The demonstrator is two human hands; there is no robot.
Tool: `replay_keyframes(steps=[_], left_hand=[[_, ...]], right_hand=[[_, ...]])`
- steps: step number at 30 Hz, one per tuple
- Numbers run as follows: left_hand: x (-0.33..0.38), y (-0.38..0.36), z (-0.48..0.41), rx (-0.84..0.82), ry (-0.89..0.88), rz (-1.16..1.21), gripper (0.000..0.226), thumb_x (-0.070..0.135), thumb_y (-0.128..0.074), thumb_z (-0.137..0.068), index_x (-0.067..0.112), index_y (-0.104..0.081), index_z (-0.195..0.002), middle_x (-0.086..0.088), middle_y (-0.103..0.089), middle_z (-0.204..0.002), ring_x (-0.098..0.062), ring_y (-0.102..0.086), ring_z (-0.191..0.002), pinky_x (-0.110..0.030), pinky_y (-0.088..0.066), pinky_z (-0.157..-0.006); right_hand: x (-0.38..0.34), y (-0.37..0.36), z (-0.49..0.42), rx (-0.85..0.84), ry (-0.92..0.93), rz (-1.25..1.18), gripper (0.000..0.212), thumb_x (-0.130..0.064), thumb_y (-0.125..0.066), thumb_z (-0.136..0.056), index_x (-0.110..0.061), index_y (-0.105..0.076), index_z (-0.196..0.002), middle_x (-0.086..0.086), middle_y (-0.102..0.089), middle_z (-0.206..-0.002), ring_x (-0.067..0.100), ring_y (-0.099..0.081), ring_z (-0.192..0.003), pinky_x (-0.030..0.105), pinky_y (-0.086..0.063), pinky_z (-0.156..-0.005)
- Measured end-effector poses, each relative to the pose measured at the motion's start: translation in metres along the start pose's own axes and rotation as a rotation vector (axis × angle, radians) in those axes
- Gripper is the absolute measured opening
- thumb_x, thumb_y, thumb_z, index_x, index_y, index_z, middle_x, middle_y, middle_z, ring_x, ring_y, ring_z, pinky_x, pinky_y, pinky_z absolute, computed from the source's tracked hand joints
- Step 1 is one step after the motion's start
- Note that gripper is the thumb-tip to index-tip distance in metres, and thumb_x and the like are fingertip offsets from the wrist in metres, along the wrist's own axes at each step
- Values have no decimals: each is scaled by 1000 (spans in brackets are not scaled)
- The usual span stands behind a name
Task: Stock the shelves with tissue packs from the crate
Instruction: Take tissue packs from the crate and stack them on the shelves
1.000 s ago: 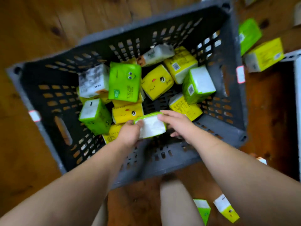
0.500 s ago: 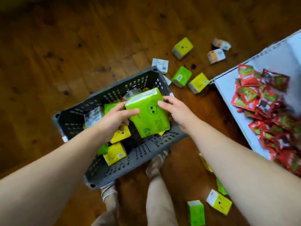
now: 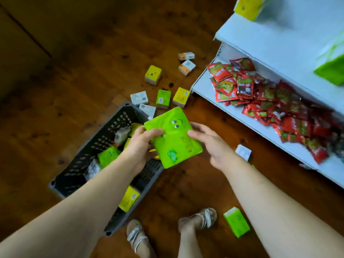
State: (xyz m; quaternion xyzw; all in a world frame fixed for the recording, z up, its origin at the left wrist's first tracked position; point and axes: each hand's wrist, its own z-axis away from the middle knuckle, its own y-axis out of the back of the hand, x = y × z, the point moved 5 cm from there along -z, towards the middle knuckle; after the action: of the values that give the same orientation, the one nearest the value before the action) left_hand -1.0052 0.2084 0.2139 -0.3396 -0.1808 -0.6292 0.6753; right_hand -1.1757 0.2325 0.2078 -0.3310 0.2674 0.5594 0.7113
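- Crate (image 3: 111, 127): dark grey, slotted walls, standing on the wood floor (image 3: 74, 71). The left forearm crosses over it.
- Inside the crate: a green pack (image 3: 108, 155) mid-way along, a yellow pack (image 3: 129, 198) at the near end and two pale packs (image 3: 122, 135). More packs lie partly hidden under the left hand.
- Held pack (image 3: 173, 136): bright green with cartoon eyes, tilted, up in the air over the crate's right rim and clear of the packs inside.
- Left hand (image 3: 139, 146): clamped on the held pack's left edge, thumb (image 3: 156, 132) laid on the printed face, the other fingers hidden behind.
- Right hand (image 3: 214, 146): clamped on the right edge, thumb (image 3: 195, 135) on the face, fingers curled round the back.
- Right of the crate: a white lower shelf (image 3: 232, 116) with a heap of red sachets (image 3: 260, 97).
- Above it, still right of the crate: the upper shelf (image 3: 270, 43) carries a blurred green block (image 3: 331, 71), and a yellow block (image 3: 245, 6) sits at the frame's top.
- Beyond the crate's far end: loose packs (image 3: 153, 74) scattered on the floor, yellow, green and white.
- Right of the crate's near end: two feet in silver sandals (image 3: 204, 216), with a floor pack (image 3: 236, 221), green, just beside the right one.
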Motion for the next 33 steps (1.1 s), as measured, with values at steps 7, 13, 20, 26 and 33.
replay_keyframes(steps=[7, 13, 20, 26, 33], left_hand=[[-30, -178, -26, -287, 80, -328, 53, 20, -68, -57, 12, -57, -109, -6, -68, -85, -22, -64, -75, -32, -51, -70], [-53, -319, -48, -340, 51, -397, 50, 25, -73, -73, 14, -55, -118, -4, -69, -100, -13, -65, -79, -27, -50, -68], [-91, -423, -49, -521, 187, -496, 38, 39, -67, -78, 20, -56, -110, -5, -64, -106, -26, -63, -89, -32, -43, -73], [-89, -508, -88, -504, 174, -498, 10, 26, -53, -93, 22, -56, -101, -4, -58, -78, -19, -53, -64, -24, -41, -60], [-71, -590, -162, -484, -7, -618, 15, 21, -51, -95, 15, -58, -106, -5, -58, -85, -7, -59, -45, -25, -34, -53]], right_hand=[[-11, 166, 37, 136, -12, -14, 78, -26, -77, -63, -29, -44, -133, 2, -57, -116, 18, -52, -110, 34, -39, -98], [-23, 297, 73, 477, 73, -261, 16, -5, -63, -80, -19, -62, -88, 0, -68, -78, 19, -61, -75, 35, -47, -73], [-27, 403, 103, 789, 166, -759, 23, -10, -55, -87, -20, -55, -107, 5, -64, -87, 17, -63, -70, 27, -49, -44], [-38, 464, 96, 933, 159, -717, 12, -11, -56, -88, -22, -52, -90, 2, -59, -101, 23, -53, -91, 37, -49, -67], [-80, 547, 50, 1059, 153, -281, 18, -18, -63, -86, -29, -61, -72, -8, -62, -77, 18, -57, -79, 33, -43, -74]])
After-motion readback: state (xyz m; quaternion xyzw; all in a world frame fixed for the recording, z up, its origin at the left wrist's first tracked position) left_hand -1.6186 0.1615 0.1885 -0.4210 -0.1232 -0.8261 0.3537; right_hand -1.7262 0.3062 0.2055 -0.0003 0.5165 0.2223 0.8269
